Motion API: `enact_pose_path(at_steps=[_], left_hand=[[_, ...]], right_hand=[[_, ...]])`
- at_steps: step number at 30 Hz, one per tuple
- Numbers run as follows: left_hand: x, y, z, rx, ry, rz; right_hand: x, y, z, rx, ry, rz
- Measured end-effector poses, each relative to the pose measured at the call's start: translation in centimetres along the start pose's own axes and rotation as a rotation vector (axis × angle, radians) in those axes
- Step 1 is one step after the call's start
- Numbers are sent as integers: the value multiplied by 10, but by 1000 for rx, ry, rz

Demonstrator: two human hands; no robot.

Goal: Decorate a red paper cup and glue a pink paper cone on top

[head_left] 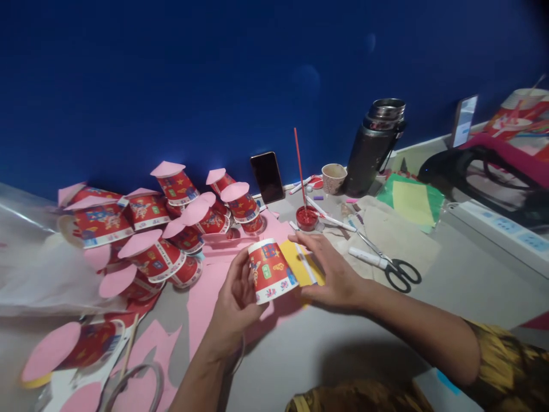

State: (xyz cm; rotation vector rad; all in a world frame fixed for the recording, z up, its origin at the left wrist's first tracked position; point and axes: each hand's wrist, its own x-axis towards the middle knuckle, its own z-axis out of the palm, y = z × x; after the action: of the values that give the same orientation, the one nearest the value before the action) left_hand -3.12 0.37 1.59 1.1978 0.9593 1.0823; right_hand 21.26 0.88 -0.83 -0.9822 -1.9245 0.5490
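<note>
My left hand (239,293) is closed around the side of a red patterned paper cup (272,274), which tilts with its narrow end up. To the right of the cup is my right hand (332,269), its thumb and fingers spread with nothing between them. Under the hands lie pink paper (210,292) and a yellow sheet (317,266) with a white marker (305,262) on it. Many similar red cups topped with pink paper cones (168,169) crowd the table to the left.
Black-handled scissors (403,276) and a white marker (368,258) lie to the right. Behind them stand a dark flask (372,151), a small paper cup (334,178), and a red pot (306,219) with a stick. A phone (268,176) leans on the blue wall. A power strip (506,226) sits far right.
</note>
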Motion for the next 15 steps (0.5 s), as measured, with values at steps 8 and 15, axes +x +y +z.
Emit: enact_pose_path(at_steps=[8, 15], left_hand=[[-2, -13, 3, -130, -120, -198], [3, -6, 3, 195, -141, 106]], right_hand=[[-4, 2, 5, 339, -78, 167], [2, 0, 0, -148, -27, -113]])
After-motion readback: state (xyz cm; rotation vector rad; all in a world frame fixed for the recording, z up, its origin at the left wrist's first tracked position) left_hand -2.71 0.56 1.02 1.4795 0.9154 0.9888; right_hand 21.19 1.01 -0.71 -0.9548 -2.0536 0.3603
